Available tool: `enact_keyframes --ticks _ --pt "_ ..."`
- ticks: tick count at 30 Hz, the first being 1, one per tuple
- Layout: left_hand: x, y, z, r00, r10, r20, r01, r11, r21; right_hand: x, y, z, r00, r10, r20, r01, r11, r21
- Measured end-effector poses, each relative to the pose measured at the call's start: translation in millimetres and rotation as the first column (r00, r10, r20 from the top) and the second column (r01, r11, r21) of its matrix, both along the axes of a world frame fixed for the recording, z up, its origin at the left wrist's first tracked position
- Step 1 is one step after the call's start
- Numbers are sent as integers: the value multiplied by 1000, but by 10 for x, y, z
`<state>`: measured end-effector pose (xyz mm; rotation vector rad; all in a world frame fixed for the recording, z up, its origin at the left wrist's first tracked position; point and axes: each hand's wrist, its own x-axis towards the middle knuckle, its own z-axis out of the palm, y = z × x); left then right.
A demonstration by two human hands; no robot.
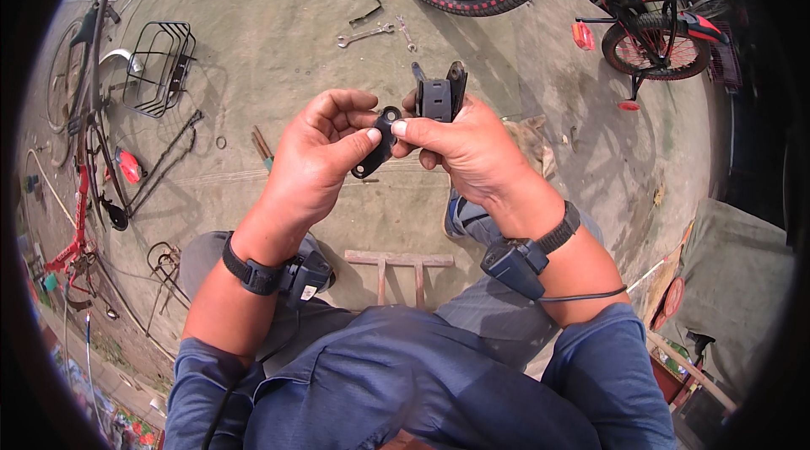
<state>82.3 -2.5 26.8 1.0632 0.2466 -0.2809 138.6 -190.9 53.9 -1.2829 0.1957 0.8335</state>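
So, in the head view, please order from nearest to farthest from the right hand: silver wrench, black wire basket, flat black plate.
1. Flat black plate: touching the right hand, on its left.
2. Silver wrench: on the ground, ahead and left.
3. Black wire basket: far left.

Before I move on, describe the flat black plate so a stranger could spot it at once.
From the big red-spoked wheel at the top, go down to the person's left hand and right hand. Both touch the flat black plate between them. Its flat, elongated shape with a round hole near each end sets it apart from the bulkier black part in the right hand.
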Motion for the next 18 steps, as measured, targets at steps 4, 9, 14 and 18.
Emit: enact_keyframes --ticks 4,9,14,18 --pt "24 41 -10 998 37 -41 -35 998 60 109 -117 41 998 -33 47 34 999 -27" --pt "201 196 -293 992 95 -87 -60 937 345 300 -504 257 963 -203 180 205 979 7" --pt "409 112 -955 989 -129 -66 131 604 786 361 -875 410 904 -352 244 353 935 42" --pt "478 -66 -1455 937 -304 -170 239 206 949 330 -1067 469 865 -451 220 466 884 -21"
